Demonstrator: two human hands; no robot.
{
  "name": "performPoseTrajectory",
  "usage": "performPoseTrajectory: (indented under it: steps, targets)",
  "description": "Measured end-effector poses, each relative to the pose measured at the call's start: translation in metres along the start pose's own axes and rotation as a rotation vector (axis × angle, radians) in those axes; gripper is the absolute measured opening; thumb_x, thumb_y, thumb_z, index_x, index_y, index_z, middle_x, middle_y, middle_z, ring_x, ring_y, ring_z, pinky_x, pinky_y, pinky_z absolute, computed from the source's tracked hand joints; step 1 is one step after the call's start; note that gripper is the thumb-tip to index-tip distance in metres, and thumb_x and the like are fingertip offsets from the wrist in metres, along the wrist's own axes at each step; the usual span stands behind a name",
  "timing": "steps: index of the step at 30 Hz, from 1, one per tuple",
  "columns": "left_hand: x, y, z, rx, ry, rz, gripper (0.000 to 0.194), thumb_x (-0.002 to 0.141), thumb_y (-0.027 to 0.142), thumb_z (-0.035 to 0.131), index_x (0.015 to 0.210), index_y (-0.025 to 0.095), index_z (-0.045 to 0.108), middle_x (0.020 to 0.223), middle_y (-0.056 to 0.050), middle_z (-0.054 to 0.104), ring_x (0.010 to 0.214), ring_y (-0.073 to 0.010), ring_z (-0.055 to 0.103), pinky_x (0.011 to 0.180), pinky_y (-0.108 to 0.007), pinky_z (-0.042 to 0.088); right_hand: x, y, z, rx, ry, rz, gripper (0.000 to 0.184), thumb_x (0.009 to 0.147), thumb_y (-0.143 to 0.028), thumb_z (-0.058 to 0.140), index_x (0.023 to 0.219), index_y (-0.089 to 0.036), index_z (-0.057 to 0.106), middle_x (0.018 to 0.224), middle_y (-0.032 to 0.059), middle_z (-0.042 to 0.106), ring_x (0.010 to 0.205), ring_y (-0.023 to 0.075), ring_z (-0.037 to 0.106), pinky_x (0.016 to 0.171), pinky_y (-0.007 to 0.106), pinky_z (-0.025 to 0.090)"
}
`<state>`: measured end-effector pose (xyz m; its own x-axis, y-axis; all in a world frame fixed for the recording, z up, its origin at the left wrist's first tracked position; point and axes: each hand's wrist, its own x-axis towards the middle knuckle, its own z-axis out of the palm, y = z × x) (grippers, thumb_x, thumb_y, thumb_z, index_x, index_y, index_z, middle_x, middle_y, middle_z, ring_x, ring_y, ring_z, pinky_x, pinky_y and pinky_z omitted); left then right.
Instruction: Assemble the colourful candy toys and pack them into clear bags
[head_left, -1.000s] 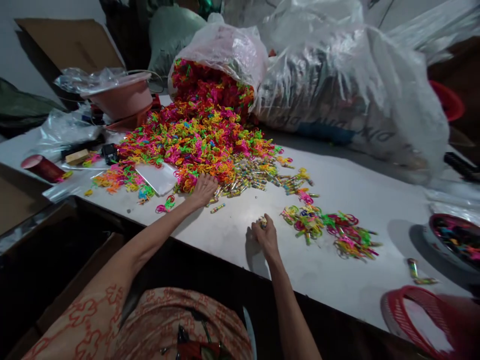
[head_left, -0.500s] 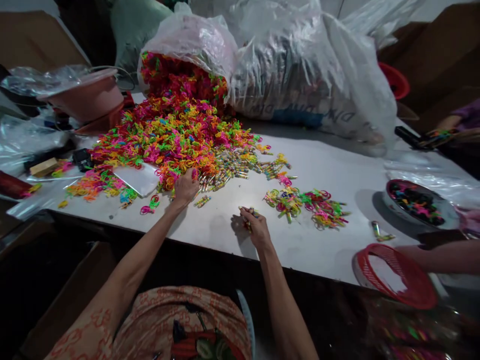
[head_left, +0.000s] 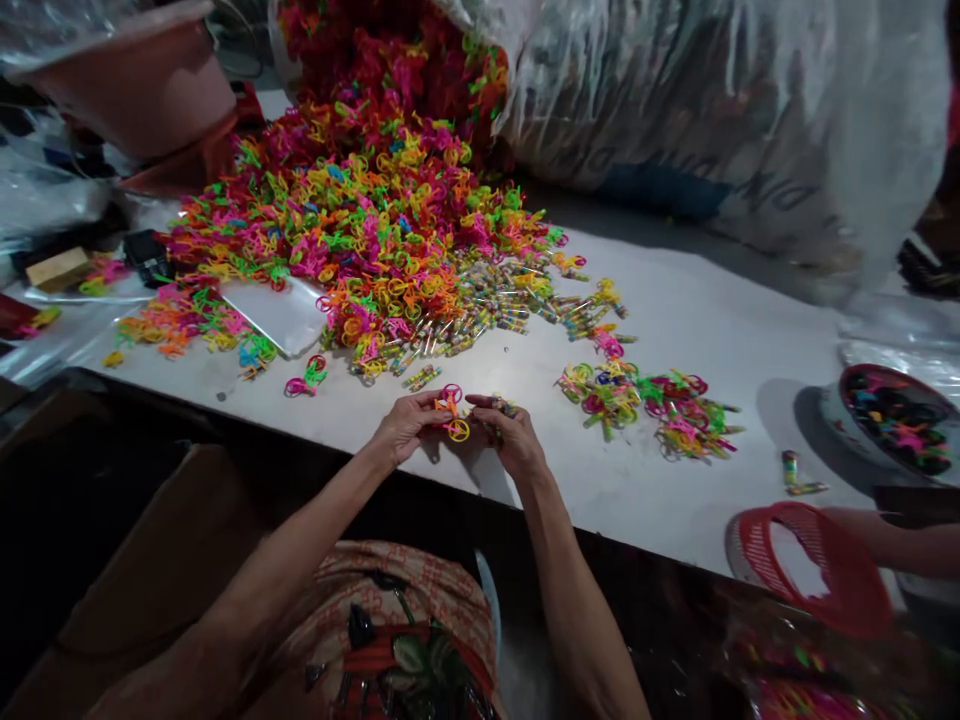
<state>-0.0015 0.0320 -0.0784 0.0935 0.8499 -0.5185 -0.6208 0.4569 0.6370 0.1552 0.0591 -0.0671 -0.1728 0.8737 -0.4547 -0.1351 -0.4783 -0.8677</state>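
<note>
My left hand (head_left: 406, 428) pinches a small plastic toy piece (head_left: 452, 412) with pink, orange and yellow ringed parts. Close beside it, my right hand (head_left: 516, 440) is closed round several small printed tubes (head_left: 504, 405), its fingertips at the toy piece. Both hands are over the front of the white table (head_left: 525, 370). Behind them spreads a big heap of bright plastic pieces (head_left: 375, 230), with loose printed tubes (head_left: 480, 310) along its right side. To the right lies a group of tubes with coloured pieces attached (head_left: 652, 405).
A clear plastic bag (head_left: 675, 120) stands at the back. At left are a pink basin (head_left: 142, 90), a phone-like black device (head_left: 148, 258) and a flat plastic sheet (head_left: 277, 312). On the right, another person's forearm (head_left: 900, 540) reaches behind a red basket (head_left: 825, 560), near a bowl of pieces (head_left: 892, 420).
My left hand has come from the heap's edge toward my right hand, bringing a plastic toy piece. My right hand still holds the tubes. The camera view has tilted down and closer.
</note>
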Motion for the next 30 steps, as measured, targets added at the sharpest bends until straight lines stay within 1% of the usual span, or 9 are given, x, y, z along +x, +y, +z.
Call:
performPoseTrajectory:
  steps: [4, 7, 12, 17, 19, 21, 23, 26, 30]
  targets:
    - [-0.001, -0.003, 0.0, 0.017, 0.025, -0.016, 0.033, 0.052, 0.003, 0.08, 0.083, 0.009, 0.068, 0.071, -0.003, 0.07, 0.062, -0.0129, 0.067, 0.063, -0.026, 0.058, -0.002, -0.005, 0.002, 0.011, -0.058, -0.006, 0.019, 0.047, -0.03, 0.076, 0.057, -0.016, 0.068, 0.045, -0.0047, 0.052, 0.042, 0.0064, 0.038, 0.041, 0.022, 0.024]
    - [-0.003, -0.004, 0.0, 0.017, 0.014, -0.029, 0.035, 0.051, 0.004, 0.082, 0.083, 0.01, 0.068, 0.072, -0.003, 0.071, 0.064, -0.0138, 0.067, 0.063, -0.026, 0.058, -0.004, -0.007, 0.001, 0.019, -0.065, -0.018, 0.018, 0.047, -0.029, 0.077, 0.057, -0.016, 0.068, 0.043, -0.0056, 0.049, 0.04, 0.0055, 0.036, 0.041, 0.022, 0.022]
    - [-0.01, -0.004, 0.003, 0.005, 0.015, -0.037, 0.038, 0.05, 0.006, 0.083, 0.084, 0.011, 0.068, 0.071, -0.002, 0.071, 0.061, -0.0139, 0.068, 0.059, -0.025, 0.057, -0.007, -0.005, -0.001, -0.005, -0.046, 0.0, 0.02, 0.045, -0.027, 0.079, 0.058, -0.015, 0.07, 0.044, -0.0044, 0.052, 0.041, 0.0061, 0.037, 0.042, 0.022, 0.024]
    - [-0.018, -0.002, 0.008, -0.012, 0.005, -0.081, 0.039, 0.045, 0.006, 0.085, 0.079, 0.011, 0.066, 0.069, -0.003, 0.071, 0.057, -0.0162, 0.068, 0.048, -0.023, 0.055, -0.013, 0.001, 0.001, 0.074, -0.006, 0.035, 0.026, 0.041, -0.028, 0.081, 0.06, -0.016, 0.07, 0.052, -0.0009, 0.06, 0.049, 0.0103, 0.05, 0.047, 0.023, 0.033]
    - [-0.019, -0.001, 0.009, -0.003, 0.0, -0.083, 0.038, 0.046, 0.006, 0.085, 0.078, 0.011, 0.066, 0.068, -0.003, 0.071, 0.058, -0.016, 0.068, 0.048, -0.023, 0.055, -0.015, 0.001, 0.002, 0.085, -0.016, 0.029, 0.025, 0.041, -0.029, 0.081, 0.059, -0.016, 0.069, 0.051, -0.0014, 0.059, 0.047, 0.0095, 0.048, 0.045, 0.023, 0.032]
    - [-0.02, -0.001, 0.008, 0.029, -0.012, -0.081, 0.036, 0.047, 0.007, 0.085, 0.078, 0.011, 0.066, 0.067, -0.002, 0.07, 0.057, -0.0148, 0.067, 0.049, -0.022, 0.055, -0.017, 0.0, 0.002, 0.07, -0.037, -0.007, 0.022, 0.043, -0.029, 0.079, 0.057, -0.016, 0.068, 0.046, -0.0034, 0.054, 0.042, 0.007, 0.042, 0.042, 0.022, 0.028]
    - [-0.021, -0.001, 0.008, 0.079, -0.029, -0.065, 0.035, 0.047, 0.01, 0.085, 0.077, 0.011, 0.066, 0.065, -0.001, 0.069, 0.055, -0.0137, 0.066, 0.047, -0.021, 0.053, -0.019, -0.002, 0.0, 0.041, -0.051, -0.037, 0.02, 0.044, -0.028, 0.078, 0.055, -0.016, 0.067, 0.042, -0.0048, 0.05, 0.038, 0.0054, 0.036, 0.04, 0.022, 0.024]
    - [-0.023, -0.005, 0.008, 0.176, -0.041, 0.005, 0.033, 0.048, 0.013, 0.086, 0.075, 0.011, 0.067, 0.062, -0.001, 0.068, 0.052, -0.0126, 0.063, 0.045, -0.02, 0.049, -0.021, -0.004, -0.002, -0.026, -0.03, -0.054, 0.019, 0.045, -0.028, 0.077, 0.053, -0.016, 0.065, 0.039, -0.0057, 0.046, 0.037, 0.0054, 0.033, 0.039, 0.023, 0.022]
    - [-0.02, -0.014, 0.012, 0.248, 0.039, 0.129, 0.029, 0.051, 0.015, 0.083, 0.075, 0.011, 0.067, 0.06, 0.0, 0.067, 0.052, -0.0122, 0.062, 0.047, -0.021, 0.049, -0.025, -0.001, -0.001, -0.124, 0.085, -0.155, 0.018, 0.05, -0.03, 0.076, 0.055, -0.016, 0.065, 0.042, -0.0058, 0.046, 0.041, 0.0064, 0.035, 0.041, 0.023, 0.027]
